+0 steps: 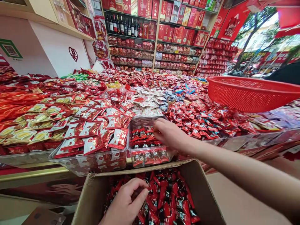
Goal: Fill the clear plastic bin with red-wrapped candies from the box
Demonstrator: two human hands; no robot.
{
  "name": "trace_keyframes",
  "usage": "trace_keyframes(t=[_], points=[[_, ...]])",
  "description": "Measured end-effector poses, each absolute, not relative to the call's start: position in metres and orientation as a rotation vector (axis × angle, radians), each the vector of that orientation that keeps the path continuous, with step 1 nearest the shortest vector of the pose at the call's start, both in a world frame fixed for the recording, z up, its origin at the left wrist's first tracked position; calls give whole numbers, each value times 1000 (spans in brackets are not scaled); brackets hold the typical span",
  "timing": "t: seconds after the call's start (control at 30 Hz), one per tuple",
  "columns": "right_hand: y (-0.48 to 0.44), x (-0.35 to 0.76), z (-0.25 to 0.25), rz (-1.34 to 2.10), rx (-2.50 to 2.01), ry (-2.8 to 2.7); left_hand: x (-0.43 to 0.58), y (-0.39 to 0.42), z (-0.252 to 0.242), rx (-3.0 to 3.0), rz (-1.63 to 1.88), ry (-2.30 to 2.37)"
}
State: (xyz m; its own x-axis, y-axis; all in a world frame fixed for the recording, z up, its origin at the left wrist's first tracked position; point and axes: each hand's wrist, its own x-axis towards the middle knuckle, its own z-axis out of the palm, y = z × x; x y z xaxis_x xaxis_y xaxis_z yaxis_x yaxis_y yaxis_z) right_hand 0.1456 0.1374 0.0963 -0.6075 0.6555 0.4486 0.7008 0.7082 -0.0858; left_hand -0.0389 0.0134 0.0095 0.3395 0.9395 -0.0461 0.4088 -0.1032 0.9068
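Note:
My left hand (127, 201) is down inside a cardboard box (93, 193) full of small red-and-black wrapped candies (171, 200), its fingers curled onto the pile. My right hand (170, 134) reaches forward into a clear plastic bin (142, 156) on the counter, which holds the same red-and-black candies. Its fingers are bent down onto the candies there; what they hold is hidden.
The counter is covered with heaps of wrapped sweets in clear bins, red-and-silver packets (93, 131) left of the bin and red candies (199, 122) to its right. A red mesh basket (250, 93) sits at the right. Shelves of red boxes and bottles (152, 31) stand behind.

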Motion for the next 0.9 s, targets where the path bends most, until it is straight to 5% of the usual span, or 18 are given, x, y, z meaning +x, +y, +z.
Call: trace_keyframes(t=[0.23, 0.9], points=[[221, 130, 53, -219, -1175, -2861, -54, 24, -49, 1802, 420, 1337], [217, 128, 39, -19, -1279, -2990, -60, 20, -61, 1937, 212, 1405]])
